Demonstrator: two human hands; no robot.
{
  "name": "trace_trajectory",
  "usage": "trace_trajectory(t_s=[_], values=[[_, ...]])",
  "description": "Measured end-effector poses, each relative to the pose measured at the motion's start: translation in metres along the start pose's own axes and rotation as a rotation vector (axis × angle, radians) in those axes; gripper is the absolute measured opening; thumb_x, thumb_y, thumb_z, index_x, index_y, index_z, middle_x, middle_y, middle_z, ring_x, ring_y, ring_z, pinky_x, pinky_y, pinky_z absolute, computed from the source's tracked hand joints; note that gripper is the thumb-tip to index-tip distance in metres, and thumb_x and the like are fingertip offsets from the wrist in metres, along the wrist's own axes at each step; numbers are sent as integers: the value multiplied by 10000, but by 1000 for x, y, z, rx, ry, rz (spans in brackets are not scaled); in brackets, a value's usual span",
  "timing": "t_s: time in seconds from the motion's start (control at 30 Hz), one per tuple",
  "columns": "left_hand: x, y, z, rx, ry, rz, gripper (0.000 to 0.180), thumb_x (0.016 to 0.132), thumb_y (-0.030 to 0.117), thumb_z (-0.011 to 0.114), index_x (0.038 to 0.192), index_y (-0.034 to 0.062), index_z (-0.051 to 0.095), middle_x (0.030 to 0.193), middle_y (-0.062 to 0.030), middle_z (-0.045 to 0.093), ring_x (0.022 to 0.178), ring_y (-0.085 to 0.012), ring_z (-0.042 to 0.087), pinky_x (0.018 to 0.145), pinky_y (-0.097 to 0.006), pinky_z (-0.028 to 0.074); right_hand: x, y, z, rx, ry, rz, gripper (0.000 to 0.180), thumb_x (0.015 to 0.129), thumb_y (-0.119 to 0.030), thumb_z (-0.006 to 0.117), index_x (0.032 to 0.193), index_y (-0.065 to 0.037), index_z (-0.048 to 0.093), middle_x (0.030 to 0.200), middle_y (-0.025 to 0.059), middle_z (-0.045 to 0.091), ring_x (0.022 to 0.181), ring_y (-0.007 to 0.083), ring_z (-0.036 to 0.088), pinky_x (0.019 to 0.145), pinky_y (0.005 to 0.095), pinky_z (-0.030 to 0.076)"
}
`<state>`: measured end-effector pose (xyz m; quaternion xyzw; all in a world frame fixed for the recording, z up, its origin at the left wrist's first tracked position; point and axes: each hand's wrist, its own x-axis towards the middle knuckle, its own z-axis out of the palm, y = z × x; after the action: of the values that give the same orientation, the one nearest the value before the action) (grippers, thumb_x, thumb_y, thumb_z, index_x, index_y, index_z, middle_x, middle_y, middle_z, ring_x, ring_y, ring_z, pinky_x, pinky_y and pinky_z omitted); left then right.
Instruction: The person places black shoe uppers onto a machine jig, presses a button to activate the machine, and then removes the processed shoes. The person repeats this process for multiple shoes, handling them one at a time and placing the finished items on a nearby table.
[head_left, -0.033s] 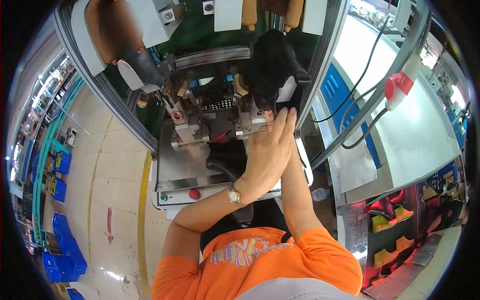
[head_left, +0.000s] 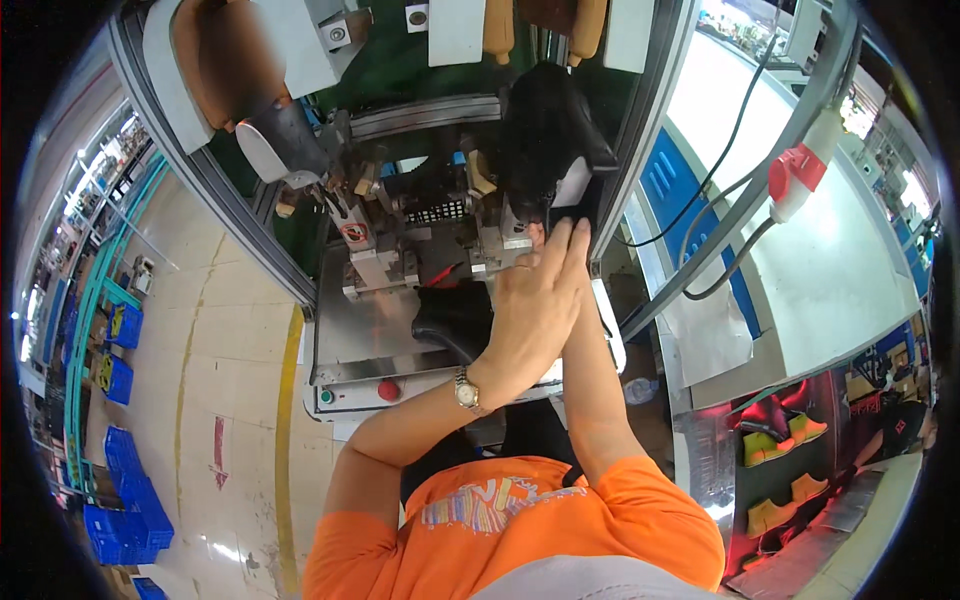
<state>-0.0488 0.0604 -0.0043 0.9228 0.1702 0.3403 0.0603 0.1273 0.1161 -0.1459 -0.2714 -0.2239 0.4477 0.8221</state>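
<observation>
A black boot upper (head_left: 545,125) with a pale patch sits on the right-hand station of the machine. My left hand (head_left: 538,295), with a watch on its wrist, reaches across my right forearm to the upper's lower edge. Its fingers are stretched out against that edge. My right hand (head_left: 537,236) is mostly hidden beneath the left; only a bit of finger shows beside the upper, so its grip is hidden. Just left of my left hand, another black upper (head_left: 455,315) lies on the metal plate (head_left: 360,335).
Clamps and a black perforated part (head_left: 437,212) stand mid-machine, left of the hands. A dark, pale-edged piece (head_left: 280,145) is at the left station. A red button (head_left: 388,390) and green button (head_left: 327,396) sit on the front edge. A red-and-white connector (head_left: 797,172) hangs at right.
The black boot upper at the right station has shifted very slightly. My hands stay in nearly the same place.
</observation>
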Motion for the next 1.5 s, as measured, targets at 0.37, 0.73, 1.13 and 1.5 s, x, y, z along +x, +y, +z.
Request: trace_trajectory(t_s=[0.37, 0.73, 1.13, 1.5], values=[[-4, -7, 4, 0, 4, -2, 624, 747, 154, 603, 1308, 125, 333, 1251, -119, 375, 758, -197, 554, 710, -343, 420, 37, 2, -7, 130, -33, 57, 302, 897, -191, 339, 1074, 5, 487, 927, 116, 587, 786, 223, 584, 707, 347, 506], [-5, -10, 7, 33, -19, 15, 606, 764, 160, 585, 1312, 119, 330, 1239, -130, 371, 757, -196, 546, 728, -342, 414, 29, 2, -8, 164, 50, 77, 234, 892, -136, 351, 976, -27, 540, 887, 99, 593, 740, 206, 581, 643, 330, 513], [-134, -142, 20, -617, 367, -544, 361, 747, 40, 568, 1103, 50, 513, 1094, -114, 511, 917, -199, 538, 798, -326, 429, -153, -16, -174, -1603, 514, 89, 683, 616, -61, 700, 1214, 36, 384, 1200, 210, 467, 1106, 303, 463, 930, 352, 359], [-238, -169, 72, -992, 379, -879, 300, 771, -50, 520, 1064, 19, 514, 997, -48, 551, 853, -102, 548, 761, -223, 442, -156, -5, -174, -1439, 793, 293, 838, 497, 46, 668, 1260, 13, 324, 1219, 211, 444, 1141, 309, 429, 960, 329, 326]])
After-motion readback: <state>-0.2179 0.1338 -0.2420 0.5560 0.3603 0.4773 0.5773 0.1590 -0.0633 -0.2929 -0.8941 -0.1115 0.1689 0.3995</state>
